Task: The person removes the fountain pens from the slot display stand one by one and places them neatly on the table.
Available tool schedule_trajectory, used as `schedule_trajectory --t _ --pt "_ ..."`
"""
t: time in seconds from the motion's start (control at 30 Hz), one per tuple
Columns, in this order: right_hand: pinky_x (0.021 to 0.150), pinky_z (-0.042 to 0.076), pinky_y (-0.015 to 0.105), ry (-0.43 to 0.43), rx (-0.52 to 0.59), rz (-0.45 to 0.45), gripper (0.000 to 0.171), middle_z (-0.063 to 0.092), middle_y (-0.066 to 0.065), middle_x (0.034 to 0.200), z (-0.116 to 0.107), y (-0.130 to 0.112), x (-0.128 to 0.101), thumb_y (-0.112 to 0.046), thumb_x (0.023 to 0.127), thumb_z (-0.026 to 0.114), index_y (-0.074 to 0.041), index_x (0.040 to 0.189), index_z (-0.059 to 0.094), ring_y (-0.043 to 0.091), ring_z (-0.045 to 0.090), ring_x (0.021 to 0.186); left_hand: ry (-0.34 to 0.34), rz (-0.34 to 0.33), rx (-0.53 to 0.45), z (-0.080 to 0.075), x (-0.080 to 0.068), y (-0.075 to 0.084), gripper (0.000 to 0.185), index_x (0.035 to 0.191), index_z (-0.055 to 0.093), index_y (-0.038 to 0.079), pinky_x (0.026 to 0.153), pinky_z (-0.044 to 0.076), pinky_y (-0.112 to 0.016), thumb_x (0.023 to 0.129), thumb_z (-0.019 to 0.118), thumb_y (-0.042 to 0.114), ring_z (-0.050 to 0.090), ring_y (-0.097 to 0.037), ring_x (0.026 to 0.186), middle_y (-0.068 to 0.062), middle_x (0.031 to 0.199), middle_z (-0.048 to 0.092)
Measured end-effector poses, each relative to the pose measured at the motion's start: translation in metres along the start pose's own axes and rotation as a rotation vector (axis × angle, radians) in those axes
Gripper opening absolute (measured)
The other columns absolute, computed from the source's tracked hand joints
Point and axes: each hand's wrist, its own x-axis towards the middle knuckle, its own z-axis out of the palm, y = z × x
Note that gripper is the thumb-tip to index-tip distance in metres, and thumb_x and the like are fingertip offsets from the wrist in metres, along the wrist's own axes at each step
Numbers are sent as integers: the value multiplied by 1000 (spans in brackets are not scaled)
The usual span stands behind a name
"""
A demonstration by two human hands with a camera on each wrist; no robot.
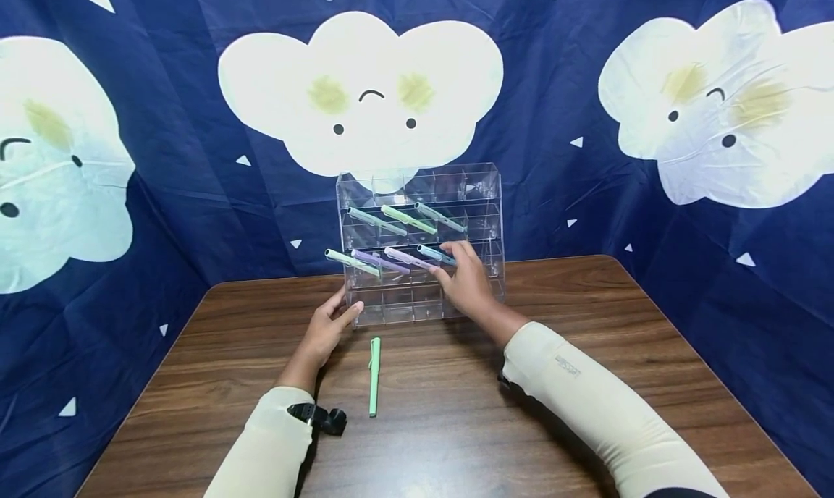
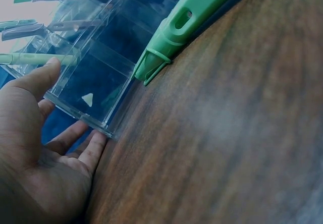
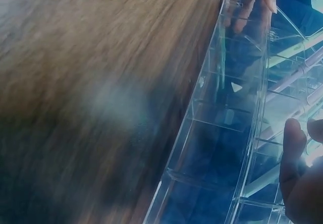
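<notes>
A clear acrylic display rack (image 1: 410,311) with stepped compartments stands on the table. My left hand (image 1: 328,329) holds its lower left corner, thumb at the front and fingers along the side. At the rack's right part, my right hand (image 1: 470,282) has thumb and forefinger around a blue pen (image 1: 430,253); contact is partly hidden. Left of it in that tier lean a lavender pen (image 1: 405,257), a purple pen (image 1: 378,261) and a pale green pen (image 1: 350,261). A green pen (image 1: 374,378) lies in front of the rack, its clip end large in the left wrist view.
The tier above holds a teal pen (image 1: 376,221), a light green pen (image 1: 409,218) and a grey-blue pen (image 1: 439,216). Behind the wooden table (image 1: 554,382) hangs a blue cloth (image 1: 541,121) with white clouds, close to the rack's back.
</notes>
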Motion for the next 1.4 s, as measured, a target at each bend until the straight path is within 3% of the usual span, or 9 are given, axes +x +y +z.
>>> schedule_trajectory --t 0.3,0.53,0.63,0.73,0.87,0.93,1.03,1.17,1.4 --pt "110 56 49 -59 -3 104 41 66 16 137 3 -2 6 -17 102 78 -4 139 66 38 68 127 1 -4 3 1 -2 3 76 174 31 24 125 43 -53 110 70 33 45 -41 158 -25 171 43" --pt "85 64 39 -68 -9 130 33 66 13 137 8 -2 7 -15 108 70 -6 139 66 33 75 97 5 -1 4 0 -2 4 75 174 32 23 124 43 -51 110 69 33 46 -39 158 -25 171 44" --pt "88 63 37 -75 -21 134 31 67 12 137 8 -1 7 -14 108 68 -8 139 67 25 77 82 4 1 6 0 -2 4 75 174 32 24 125 43 -51 110 69 34 45 -39 158 -24 171 43" --pt "72 63 32 -87 -9 148 30 66 11 136 7 -2 7 -12 109 66 -10 140 67 16 70 59 6 5 6 0 -2 3 74 173 33 24 125 42 -52 110 69 33 44 -38 159 -24 172 43" --pt "54 60 27 -99 21 164 29 64 11 135 6 -3 7 -9 110 63 -11 139 69 18 68 61 12 11 12 1 -1 3 73 173 34 23 125 43 -51 110 70 33 46 -38 158 -23 171 44" --pt "58 62 29 -96 13 163 28 65 11 135 6 -2 8 -10 110 63 -12 137 70 23 72 72 15 12 13 1 -1 3 73 173 35 23 124 44 -50 110 70 32 47 -38 157 -23 171 45" --pt "80 65 40 -86 -17 154 26 67 11 135 6 -1 8 -10 109 64 -13 134 72 31 75 99 15 14 12 1 -2 3 72 172 35 24 123 45 -48 110 70 32 48 -37 156 -24 170 46" --pt "104 58 50 -79 -44 144 24 68 11 137 6 0 9 -10 108 65 -13 131 72 35 70 123 10 16 7 2 -2 3 72 173 34 24 120 48 -42 110 69 33 50 -37 155 -24 169 47" --pt "106 57 51 -52 -20 113 21 70 13 132 6 0 11 -8 107 66 -10 127 73 36 70 122 18 10 17 1 -2 3 72 173 35 22 118 48 -38 110 69 32 49 -37 155 -24 169 46"
